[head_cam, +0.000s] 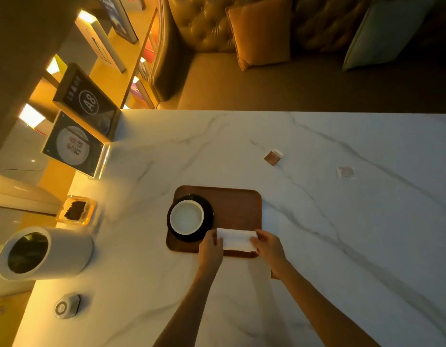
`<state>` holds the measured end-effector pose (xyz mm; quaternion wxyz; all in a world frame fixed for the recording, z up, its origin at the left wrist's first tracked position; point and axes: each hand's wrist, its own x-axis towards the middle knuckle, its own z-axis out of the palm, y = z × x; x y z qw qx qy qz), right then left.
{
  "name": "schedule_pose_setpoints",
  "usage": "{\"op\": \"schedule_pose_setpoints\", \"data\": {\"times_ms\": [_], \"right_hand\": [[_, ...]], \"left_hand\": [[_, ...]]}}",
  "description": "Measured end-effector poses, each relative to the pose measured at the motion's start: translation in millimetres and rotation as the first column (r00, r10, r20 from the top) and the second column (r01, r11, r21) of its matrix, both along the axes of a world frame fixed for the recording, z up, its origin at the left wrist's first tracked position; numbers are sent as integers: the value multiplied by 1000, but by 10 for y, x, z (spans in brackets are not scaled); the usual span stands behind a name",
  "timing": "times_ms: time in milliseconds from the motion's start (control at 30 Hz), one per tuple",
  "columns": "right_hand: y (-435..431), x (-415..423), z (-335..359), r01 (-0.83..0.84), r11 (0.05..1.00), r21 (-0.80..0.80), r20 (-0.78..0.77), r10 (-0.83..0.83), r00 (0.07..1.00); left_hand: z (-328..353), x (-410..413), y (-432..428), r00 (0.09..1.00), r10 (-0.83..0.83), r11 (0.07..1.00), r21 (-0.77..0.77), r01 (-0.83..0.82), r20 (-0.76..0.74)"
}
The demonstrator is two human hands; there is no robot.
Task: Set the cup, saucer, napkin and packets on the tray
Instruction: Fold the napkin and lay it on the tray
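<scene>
I watch left hand [211, 246] & right hand [268, 246] pinch napkin [238, 240] at tray [238, 206] near edge, beside cup [186, 216]; a nudge could tip it. Packets [273, 157] wait on worktop [342, 246].

"A8" on dark sign [85, 101]

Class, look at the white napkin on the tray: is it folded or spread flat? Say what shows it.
Folded. The napkin is a narrow, thick strip at the tray near edge, its ends gripped by the left hand and right hand.
</scene>
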<state>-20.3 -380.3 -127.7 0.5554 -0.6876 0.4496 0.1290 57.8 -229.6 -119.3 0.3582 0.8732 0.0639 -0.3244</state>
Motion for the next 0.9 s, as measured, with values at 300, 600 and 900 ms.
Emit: {"op": "schedule_pose_setpoints", "data": {"times_ms": [300, 600, 900], "right_hand": [[-31, -146, -84, -101, 992, -79, -7, 100, 995], [279, -449, -214, -633, 529, -565, -186, 666, 722], [359, -604, -272, -740, 412, -532, -368, 674, 640]], "left_hand": [[-106, -177, 29, 933, -255, 947, 258, 190, 252], [-317, -614, 268, 717, -685, 687, 444, 575, 131], [-392, -596, 397, 617, -783, 563, 501, 657, 71]]}}
